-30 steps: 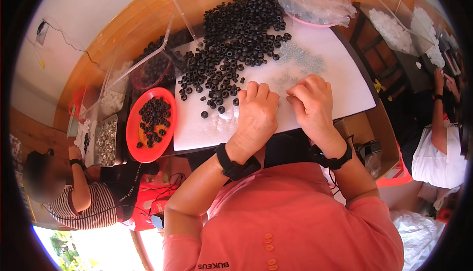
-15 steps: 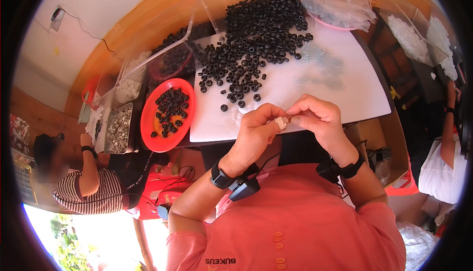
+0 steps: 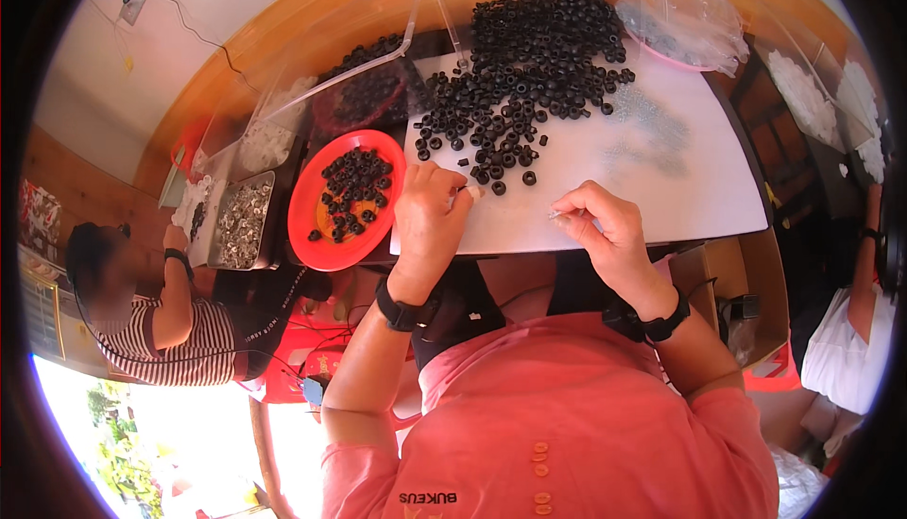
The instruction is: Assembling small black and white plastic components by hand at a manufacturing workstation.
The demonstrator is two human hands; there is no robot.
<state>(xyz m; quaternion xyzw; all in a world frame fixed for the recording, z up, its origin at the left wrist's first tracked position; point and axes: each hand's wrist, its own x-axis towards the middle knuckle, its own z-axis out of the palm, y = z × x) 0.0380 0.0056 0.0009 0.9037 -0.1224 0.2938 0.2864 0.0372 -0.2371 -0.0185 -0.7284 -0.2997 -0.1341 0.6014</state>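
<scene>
My left hand (image 3: pixel 430 221) hovers over the near left part of the white board (image 3: pixel 704 203), fingers curled in. A small pale bit (image 3: pixel 474 192) shows at its fingertips; I cannot make out what it is. My right hand (image 3: pixel 609 236) is apart from it, over the board's near edge, with thumb and forefinger pinched on a tiny silvery piece (image 3: pixel 555 215). Beyond both hands spreads a heap of small black ring-shaped parts (image 3: pixel 539 56), with loose ones (image 3: pixel 498 187) nearest me. Tiny silvery pieces (image 3: pixel 652 132) lie scattered right of the heap.
A red plate (image 3: pixel 307 236) of black parts stands left of the board, beside a metal tray (image 3: pixel 244 226) of small pieces. Clear plastic panels rise behind. A pink basin (image 3: pixel 673 58) under a plastic bag stands far right. People sit at left (image 3: pixel 170 330) and right (image 3: pixel 846 340).
My hands, together half a second ago around a small pale thing, have parted. The left has moved left toward the red plate; the right stays pinched. The view has shifted slightly.
</scene>
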